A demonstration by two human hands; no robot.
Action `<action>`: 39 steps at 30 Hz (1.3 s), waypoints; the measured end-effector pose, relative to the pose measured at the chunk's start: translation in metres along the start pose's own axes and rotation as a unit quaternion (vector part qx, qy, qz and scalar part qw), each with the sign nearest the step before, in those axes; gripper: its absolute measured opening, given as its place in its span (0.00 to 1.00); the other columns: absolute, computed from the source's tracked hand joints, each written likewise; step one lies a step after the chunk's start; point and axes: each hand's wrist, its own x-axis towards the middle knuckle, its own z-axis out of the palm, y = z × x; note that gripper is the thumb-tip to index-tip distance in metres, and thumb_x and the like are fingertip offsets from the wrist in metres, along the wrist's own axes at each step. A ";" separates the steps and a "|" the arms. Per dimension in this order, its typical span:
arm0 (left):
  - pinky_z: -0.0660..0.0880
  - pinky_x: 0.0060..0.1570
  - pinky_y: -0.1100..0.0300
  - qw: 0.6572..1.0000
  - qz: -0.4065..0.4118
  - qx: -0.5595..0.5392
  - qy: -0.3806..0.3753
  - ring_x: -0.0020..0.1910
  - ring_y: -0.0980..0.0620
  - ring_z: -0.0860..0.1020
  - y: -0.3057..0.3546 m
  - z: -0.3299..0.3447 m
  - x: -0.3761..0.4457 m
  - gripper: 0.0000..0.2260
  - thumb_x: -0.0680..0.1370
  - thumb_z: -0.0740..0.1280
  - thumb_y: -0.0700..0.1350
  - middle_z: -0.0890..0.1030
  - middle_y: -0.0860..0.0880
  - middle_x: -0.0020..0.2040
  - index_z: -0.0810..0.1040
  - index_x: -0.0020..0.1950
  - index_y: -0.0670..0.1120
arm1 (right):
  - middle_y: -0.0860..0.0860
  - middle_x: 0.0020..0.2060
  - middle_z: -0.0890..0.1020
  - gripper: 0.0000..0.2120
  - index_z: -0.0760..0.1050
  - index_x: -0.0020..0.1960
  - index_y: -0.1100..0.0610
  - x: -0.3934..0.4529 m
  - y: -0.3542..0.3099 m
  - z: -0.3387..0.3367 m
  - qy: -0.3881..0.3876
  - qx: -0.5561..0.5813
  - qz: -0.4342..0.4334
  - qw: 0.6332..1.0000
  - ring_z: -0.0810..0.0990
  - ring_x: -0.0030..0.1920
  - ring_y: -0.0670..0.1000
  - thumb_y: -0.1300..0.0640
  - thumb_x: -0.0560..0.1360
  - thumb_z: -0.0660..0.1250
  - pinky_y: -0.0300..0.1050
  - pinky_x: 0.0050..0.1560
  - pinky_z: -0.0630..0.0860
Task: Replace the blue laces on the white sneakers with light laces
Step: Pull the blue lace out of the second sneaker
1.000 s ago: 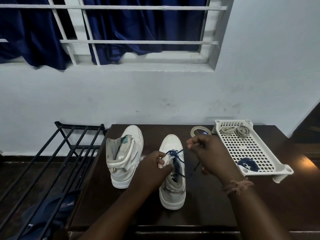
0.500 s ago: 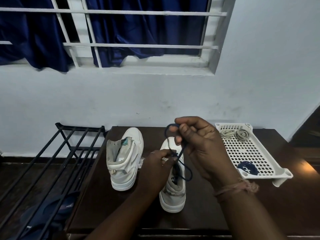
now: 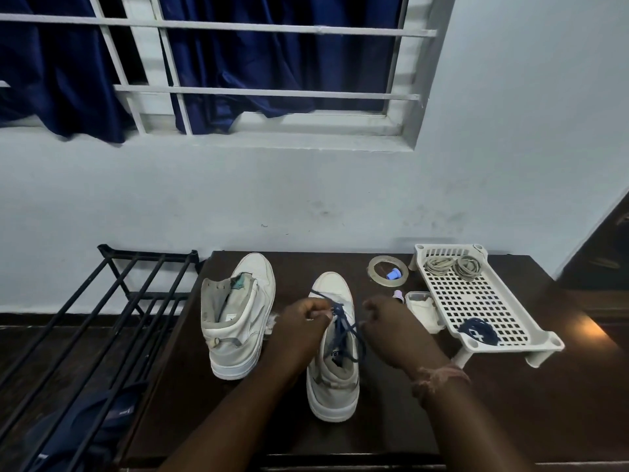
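Both hands work at the white high-top sneaker (image 3: 335, 349) on the dark wooden tabletop (image 3: 510, 403). The left hand (image 3: 299, 330) and right hand (image 3: 394, 330) each have the grip pinching its dark blue lace (image 3: 343, 327).

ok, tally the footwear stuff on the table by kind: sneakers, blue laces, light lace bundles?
sneakers: 2, left sneaker unlaced, right sneaker being unlaced
blue laces: 2, blue lace in the right sneaker, coiled blue lace in the tray
light lace bundles: 2, and, both in the tray
total: 6
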 end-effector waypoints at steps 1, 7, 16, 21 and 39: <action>0.80 0.58 0.47 1.000 -0.007 -0.009 0.001 0.49 0.53 0.85 -0.001 0.000 0.001 0.12 0.71 0.70 0.54 0.87 0.54 0.46 0.85 0.52 0.53 | 0.52 0.51 0.83 0.11 0.79 0.57 0.54 -0.001 -0.001 0.003 -0.005 0.001 0.004 1.000 0.80 0.55 0.53 0.60 0.76 0.65 0.49 0.61 0.75; 0.80 0.50 0.48 0.999 0.043 -0.002 -0.005 0.42 0.53 0.84 -0.001 0.000 0.003 0.08 0.68 0.71 0.48 0.87 0.50 0.41 0.86 0.44 0.49 | 0.49 0.37 0.85 0.07 0.84 0.45 0.53 0.002 -0.008 0.006 0.002 0.138 -0.037 0.990 0.82 0.38 0.46 0.61 0.75 0.68 0.44 0.44 0.79; 0.81 0.45 0.44 0.994 0.061 0.086 0.037 0.36 0.57 0.80 -0.013 0.002 0.010 0.04 0.76 0.72 0.45 0.84 0.55 0.37 0.84 0.42 0.53 | 0.49 0.28 0.79 0.08 0.80 0.37 0.58 0.010 -0.007 0.009 0.022 0.149 -0.010 0.989 0.76 0.29 0.46 0.57 0.74 0.73 0.42 0.35 0.76; 0.82 0.50 0.40 0.999 -0.014 0.001 0.033 0.42 0.45 0.84 -0.008 0.001 0.006 0.22 0.70 0.68 0.67 0.85 0.46 0.39 0.83 0.41 0.47 | 0.58 0.45 0.83 0.10 0.77 0.57 0.62 0.016 -0.008 0.002 0.066 0.466 0.064 0.880 0.84 0.40 0.54 0.60 0.77 0.71 0.49 0.47 0.83; 0.79 0.41 0.55 0.976 -0.070 -0.205 0.003 0.38 0.48 0.82 0.002 0.009 0.004 0.04 0.76 0.70 0.44 0.85 0.44 0.40 0.83 0.44 0.45 | 0.50 0.35 0.84 0.08 0.82 0.39 0.53 0.005 -0.003 0.006 0.011 0.133 -0.065 0.989 0.82 0.35 0.46 0.62 0.74 0.69 0.45 0.41 0.80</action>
